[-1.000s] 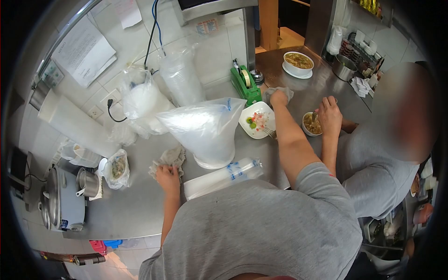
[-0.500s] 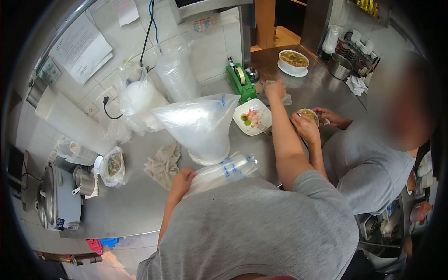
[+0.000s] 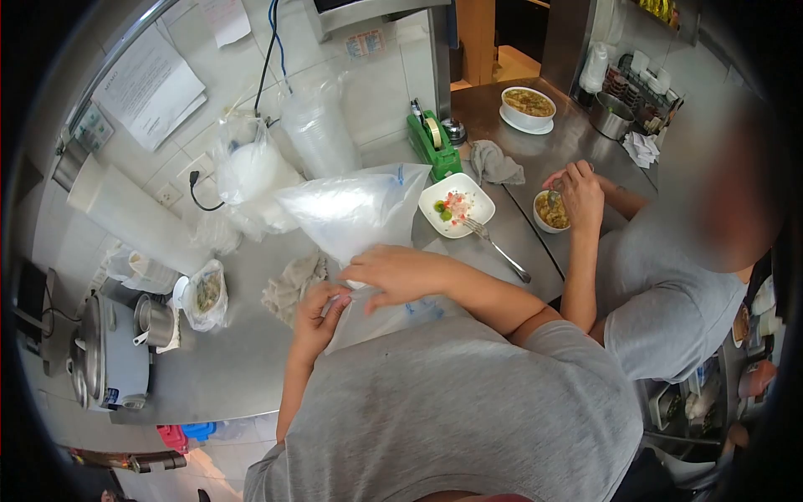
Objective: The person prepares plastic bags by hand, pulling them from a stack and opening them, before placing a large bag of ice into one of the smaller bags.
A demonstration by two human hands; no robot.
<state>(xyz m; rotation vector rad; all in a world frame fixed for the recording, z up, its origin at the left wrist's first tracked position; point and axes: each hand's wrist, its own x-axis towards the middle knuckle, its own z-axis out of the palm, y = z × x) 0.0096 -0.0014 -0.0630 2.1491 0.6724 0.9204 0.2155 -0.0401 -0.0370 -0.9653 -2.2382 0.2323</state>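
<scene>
My left hand (image 3: 314, 325) pinches the edge of a clear plastic bag (image 3: 422, 311) that lies flat with blue print, partly hidden by my arm and shirt. Just above it, my right hand (image 3: 391, 274) is stretched across with fingers apart, slightly blurred, over the same bag. Behind both hands stands a large puffed-up clear plastic bag (image 3: 355, 205). A crumpled beige cloth (image 3: 293, 283) lies left of my left hand.
A co-worker's hand (image 3: 581, 197) holds a utensil over a small food bowl (image 3: 552, 224). Nearby are a white dish (image 3: 428, 194), fork (image 3: 508, 258), grey cloth (image 3: 498, 163), green tape dispenser (image 3: 433, 149) and soup bowl (image 3: 508, 115). A rice cooker (image 3: 121, 356) stands left.
My right hand has left the grey cloth at the back and come down to the flat bag near my left hand. The co-worker's hand has risen above the small bowl.
</scene>
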